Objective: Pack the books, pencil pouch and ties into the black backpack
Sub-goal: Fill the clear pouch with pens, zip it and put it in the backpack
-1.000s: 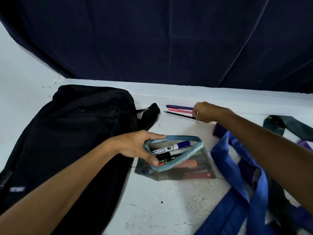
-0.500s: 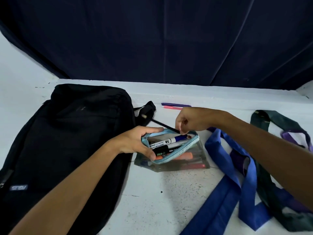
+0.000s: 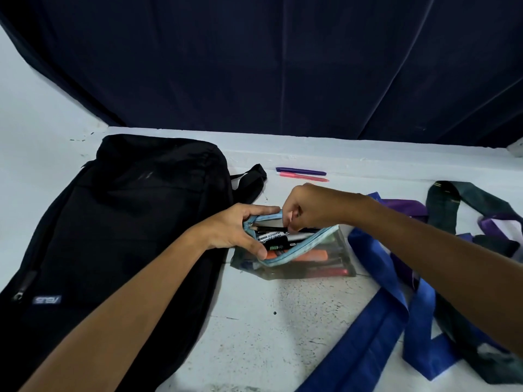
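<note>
The clear pencil pouch [image 3: 319, 258] with a light-blue zip edge lies on the white table, full of markers. My left hand [image 3: 240, 229] grips its open left end. My right hand [image 3: 308, 206] is over the opening, fingers curled down around a black pencil [image 3: 268, 228] lying in the pouch mouth. The black backpack [image 3: 119, 236] lies flat on the left, closed. A blue tie [image 3: 390, 306], a purple tie [image 3: 404, 207] and a dark green tie [image 3: 450, 205] sprawl on the right. No books are in view.
A purple pen [image 3: 300, 171] and a pink pen [image 3: 302, 177] lie near the table's back edge. A dark curtain [image 3: 283, 66] hangs behind. A backpack strap [image 3: 250, 182] sticks out toward the pens.
My right hand took the black pencil from beside the pens and brought it back into the pouch opening. My left hand kept holding the pouch.
</note>
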`<act>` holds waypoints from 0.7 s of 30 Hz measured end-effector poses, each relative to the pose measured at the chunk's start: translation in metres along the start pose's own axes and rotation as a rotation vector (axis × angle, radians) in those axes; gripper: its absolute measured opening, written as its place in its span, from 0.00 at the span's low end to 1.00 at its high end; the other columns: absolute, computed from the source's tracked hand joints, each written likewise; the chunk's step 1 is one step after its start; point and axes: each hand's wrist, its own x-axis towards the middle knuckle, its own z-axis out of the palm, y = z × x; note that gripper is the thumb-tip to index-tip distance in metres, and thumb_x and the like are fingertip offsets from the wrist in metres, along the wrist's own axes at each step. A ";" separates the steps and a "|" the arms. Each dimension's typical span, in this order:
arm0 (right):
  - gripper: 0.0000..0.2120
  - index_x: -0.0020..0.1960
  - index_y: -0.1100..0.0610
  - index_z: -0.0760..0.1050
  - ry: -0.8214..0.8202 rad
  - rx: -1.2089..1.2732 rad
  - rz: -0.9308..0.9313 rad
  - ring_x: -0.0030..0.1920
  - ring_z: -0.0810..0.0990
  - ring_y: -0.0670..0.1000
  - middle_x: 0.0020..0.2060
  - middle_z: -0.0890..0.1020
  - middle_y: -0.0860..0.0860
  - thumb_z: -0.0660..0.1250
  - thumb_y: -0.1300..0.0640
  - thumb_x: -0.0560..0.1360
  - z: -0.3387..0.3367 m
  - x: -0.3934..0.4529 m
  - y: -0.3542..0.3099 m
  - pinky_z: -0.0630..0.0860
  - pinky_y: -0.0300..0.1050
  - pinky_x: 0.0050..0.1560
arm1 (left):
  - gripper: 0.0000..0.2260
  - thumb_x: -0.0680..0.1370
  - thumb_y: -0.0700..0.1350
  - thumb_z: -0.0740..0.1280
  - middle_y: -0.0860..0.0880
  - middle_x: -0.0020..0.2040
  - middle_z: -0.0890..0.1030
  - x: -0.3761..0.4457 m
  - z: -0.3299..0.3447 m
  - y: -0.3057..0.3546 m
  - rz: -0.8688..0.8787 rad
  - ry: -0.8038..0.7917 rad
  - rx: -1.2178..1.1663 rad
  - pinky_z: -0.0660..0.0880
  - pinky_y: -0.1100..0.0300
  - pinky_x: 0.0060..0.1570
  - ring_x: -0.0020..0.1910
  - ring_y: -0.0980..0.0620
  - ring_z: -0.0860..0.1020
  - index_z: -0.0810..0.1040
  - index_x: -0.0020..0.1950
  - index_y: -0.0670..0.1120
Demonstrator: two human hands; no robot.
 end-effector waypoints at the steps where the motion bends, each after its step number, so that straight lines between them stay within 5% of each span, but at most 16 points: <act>1: 0.04 0.45 0.54 0.85 -0.021 -0.013 0.001 0.34 0.75 0.40 0.34 0.80 0.42 0.73 0.60 0.73 0.000 0.000 0.000 0.67 0.35 0.35 | 0.57 0.49 0.54 0.86 0.48 0.63 0.81 0.000 0.000 0.000 0.003 0.001 -0.003 0.73 0.52 0.66 0.63 0.49 0.78 0.68 0.74 0.42; 7: 0.04 0.45 0.57 0.85 -0.182 -0.009 0.034 0.34 0.76 0.43 0.37 0.85 0.49 0.72 0.60 0.73 -0.022 0.011 0.008 0.70 0.33 0.33 | 0.53 0.52 0.48 0.86 0.47 0.63 0.80 0.001 0.000 -0.002 0.002 -0.038 -0.023 0.75 0.56 0.63 0.64 0.49 0.78 0.68 0.74 0.42; 13: 0.09 0.51 0.62 0.83 0.311 0.039 0.232 0.37 0.78 0.46 0.41 0.82 0.50 0.65 0.67 0.76 -0.037 0.062 0.065 0.74 0.38 0.40 | 0.55 0.51 0.50 0.85 0.48 0.62 0.81 0.003 -0.001 -0.004 -0.015 -0.011 -0.064 0.76 0.58 0.60 0.63 0.50 0.78 0.67 0.74 0.43; 16: 0.10 0.57 0.62 0.81 0.315 -0.077 0.343 0.49 0.80 0.56 0.51 0.82 0.58 0.65 0.63 0.78 -0.023 0.086 0.097 0.79 0.49 0.53 | 0.55 0.50 0.52 0.85 0.47 0.62 0.81 0.005 -0.001 -0.006 -0.015 0.010 -0.067 0.75 0.56 0.63 0.63 0.49 0.78 0.68 0.74 0.43; 21: 0.12 0.61 0.61 0.77 0.335 -0.213 0.419 0.45 0.78 0.53 0.50 0.81 0.57 0.65 0.59 0.79 -0.002 0.100 0.122 0.74 0.43 0.44 | 0.55 0.51 0.48 0.85 0.49 0.59 0.82 0.006 0.000 -0.008 -0.020 -0.009 -0.102 0.77 0.61 0.57 0.60 0.49 0.80 0.66 0.74 0.43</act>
